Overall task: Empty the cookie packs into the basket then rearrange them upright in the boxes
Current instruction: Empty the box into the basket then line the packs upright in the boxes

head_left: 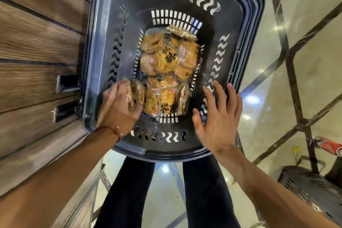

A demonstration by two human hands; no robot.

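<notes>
A dark plastic basket (246, 29) stands in front of me, seen from above. Several clear-wrapped packs of golden cookies (166, 61) lie flat in a heap on its bottom. My left hand (118, 109) is inside the basket at its near left corner and grips one cookie pack (136, 94) on edge. My right hand (218, 116) hovers over the basket's near right side with fingers spread and holds nothing. No boxes are in view.
A wooden slatted wall (37, 52) with dark metal brackets (64, 83) runs along the left. The glossy tiled floor (305, 52) lies to the right. Another dark basket (311, 187) and a red object (327, 146) sit at the lower right. My legs show below the basket.
</notes>
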